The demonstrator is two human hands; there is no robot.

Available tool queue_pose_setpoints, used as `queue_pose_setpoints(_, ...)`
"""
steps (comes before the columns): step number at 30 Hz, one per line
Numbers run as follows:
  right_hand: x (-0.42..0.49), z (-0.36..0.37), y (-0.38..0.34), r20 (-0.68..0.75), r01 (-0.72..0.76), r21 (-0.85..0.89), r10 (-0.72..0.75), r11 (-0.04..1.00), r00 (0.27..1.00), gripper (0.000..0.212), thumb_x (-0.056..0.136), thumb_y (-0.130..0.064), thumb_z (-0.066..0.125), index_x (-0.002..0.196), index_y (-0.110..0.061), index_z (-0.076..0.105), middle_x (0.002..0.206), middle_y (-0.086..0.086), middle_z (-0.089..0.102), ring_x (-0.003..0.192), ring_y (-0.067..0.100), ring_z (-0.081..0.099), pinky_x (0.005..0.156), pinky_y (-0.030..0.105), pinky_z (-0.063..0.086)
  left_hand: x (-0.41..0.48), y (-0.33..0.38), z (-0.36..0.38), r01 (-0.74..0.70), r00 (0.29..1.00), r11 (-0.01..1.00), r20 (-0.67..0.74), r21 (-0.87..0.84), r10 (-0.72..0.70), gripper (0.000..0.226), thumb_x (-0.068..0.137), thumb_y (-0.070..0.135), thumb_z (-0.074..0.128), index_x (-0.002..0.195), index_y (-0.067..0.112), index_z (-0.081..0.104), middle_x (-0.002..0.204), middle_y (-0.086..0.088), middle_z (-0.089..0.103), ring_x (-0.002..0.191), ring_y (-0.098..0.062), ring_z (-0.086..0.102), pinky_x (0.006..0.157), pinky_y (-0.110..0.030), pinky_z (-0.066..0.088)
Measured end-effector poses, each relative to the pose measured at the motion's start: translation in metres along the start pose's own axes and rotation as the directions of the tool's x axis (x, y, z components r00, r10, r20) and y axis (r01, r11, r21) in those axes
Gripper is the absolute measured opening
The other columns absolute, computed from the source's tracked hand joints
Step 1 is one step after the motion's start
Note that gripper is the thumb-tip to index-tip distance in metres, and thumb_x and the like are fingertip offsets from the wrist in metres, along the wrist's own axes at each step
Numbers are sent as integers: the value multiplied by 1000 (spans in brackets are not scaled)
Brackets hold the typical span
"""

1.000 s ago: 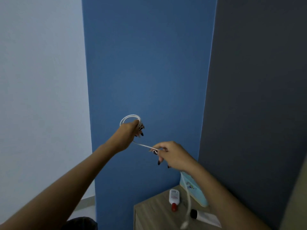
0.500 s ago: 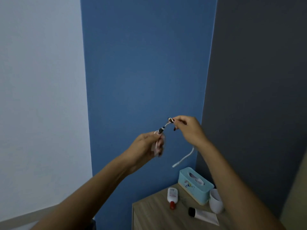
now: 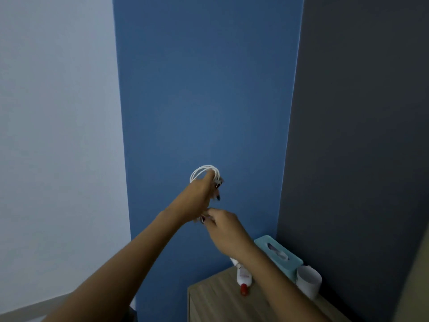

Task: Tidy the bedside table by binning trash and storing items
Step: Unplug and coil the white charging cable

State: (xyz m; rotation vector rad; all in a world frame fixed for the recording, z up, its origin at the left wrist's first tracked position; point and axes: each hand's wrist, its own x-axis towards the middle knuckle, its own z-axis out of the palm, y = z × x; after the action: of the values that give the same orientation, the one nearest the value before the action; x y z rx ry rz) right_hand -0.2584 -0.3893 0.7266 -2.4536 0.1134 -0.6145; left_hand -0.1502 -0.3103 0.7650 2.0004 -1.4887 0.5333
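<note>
BEDSIDE CLEAR-UP: A person is tidying a light wooden bedside table [image 3: 216,298], and the job is looking only partly done. A small white plastic bottle with a red cap [image 3: 242,275] is lying on its side on the table. Behind it, a white paper cup [image 3: 308,281] is standing against the grey wall, and a pale teal tissue box [image 3: 278,254] is sitting just beside the cup. None of these is looking put away yet, and no bin or drawer is showing in view.

Above the table, the right hand [image 3: 224,227] is hovering with its fingers curled inward, just under the left wrist. Blur is making it impossible to tell whether it is pinching a tail of cable or holding nothing.

Farther out, the left hand [image 3: 202,191] is gripping a thin white cable [image 3: 200,170] wound into a loose coil. The loops are arching over the top of its knuckles, well above the table and in front of the blue wall panel [image 3: 204,89].

Judging by this, the cable is being bundled for storing, with the stowing itself and the rest of the table yet to be dealt with.
</note>
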Motion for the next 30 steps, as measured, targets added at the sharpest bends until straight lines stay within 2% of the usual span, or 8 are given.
queue_pose_setpoints(3, 5, -37, 6, 27, 29, -244, -23, 969, 999, 29, 100, -21, 42, 102, -15, 70, 87, 5, 60, 76, 20, 57, 70, 38, 48, -9, -16, 1, 51, 994, 993, 93, 102, -61, 11, 91, 2, 38, 96, 10, 38, 79, 1, 47, 67, -22, 45, 66, -40, 45)
queue_pose_setpoints(8, 18, -81, 12, 1, 72, -617, -90, 784, 996, 23, 98, -31, 47, 95, -26, 69, 90, -4, 51, 98, 23, 52, 84, 37, 36, -19, 18, 5, 130, 990, 970, 89, -206, -114, 33, 102, 31, 38, 91, 6, 59, 68, 7, 51, 57, -4, 46, 57, -19, 34)
queue_pose_setpoints(11, 24, -96, 18, -86, 59, -681, -159, 730, 983, 20, 96, -31, 52, 104, -35, 70, 107, -9, 60, 111, 20, 48, 110, 46, 22, -20, 35, 5, 186, 980, 872, 153, -453, -129, 34, 97, 35, 50, 75, 10, 56, 60, 2, 43, 50, -6, 36, 49, -19, 30)
queue_pose_setpoints(13, 28, -101, 20, -108, 81, -600, -181, 796, 978, 23, 95, -29, 54, 112, -34, 69, 122, -9, 60, 119, 20, 46, 116, 47, 15, -19, 40, 3, 286, 956, 663, 258, -691, -143, 35, 98, 27, 49, 65, 17, 46, 54, 1, 35, 45, -9, 29, 45, -22, 27)
queue_pose_setpoints(17, 32, -93, 22, -118, 171, -59, -177, 984, 977, 24, 94, -17, 58, 113, -21, 72, 119, -4, 69, 113, 9, 60, 96, 18, 43, -14, 46, -1, 419, 907, 76, 414, -905, -74, 36, 95, 26, 44, 60, 18, 39, 48, 6, 27, 38, -8, 24, 44, -21, 25)
queue_pose_setpoints(20, 30, -79, 25, -38, 30, 438, -14, 898, 999, 22, 96, -9, 53, 110, -9, 70, 104, 8, 73, 94, 13, 69, 84, 24, 56, -9, 47, -2, 384, 920, -199, 393, -902, -6, 37, 96, 26, 36, 60, 16, 40, 47, 5, 31, 36, -7, 30, 43, -20, 27)
queue_pose_setpoints(26, 21, -49, 30, 23, -163, 675, 200, 720, 980, 16, 86, -3, 65, 102, -1, 67, 89, 13, 73, 81, 24, 71, 75, 35, 60, -5, 42, -8, 301, 920, -71, 309, -951, -241, 40, 102, 24, 27, 64, 12, 36, 48, 3, 30, 35, -7, 29, 42, -19, 26)
queue_pose_setpoints(30, 13, -43, 31, 27, -135, 539, 143, 832, 989, 14, 91, -9, 61, 100, -7, 71, 85, 6, 74, 76, 17, 71, 77, 27, 58, -12, 27, -2, 267, 877, -139, 301, -954, -375, 39, 102, 25, 33, 65, 14, 37, 50, 2, 26, 32, -6, 23, 37, -17, 31)
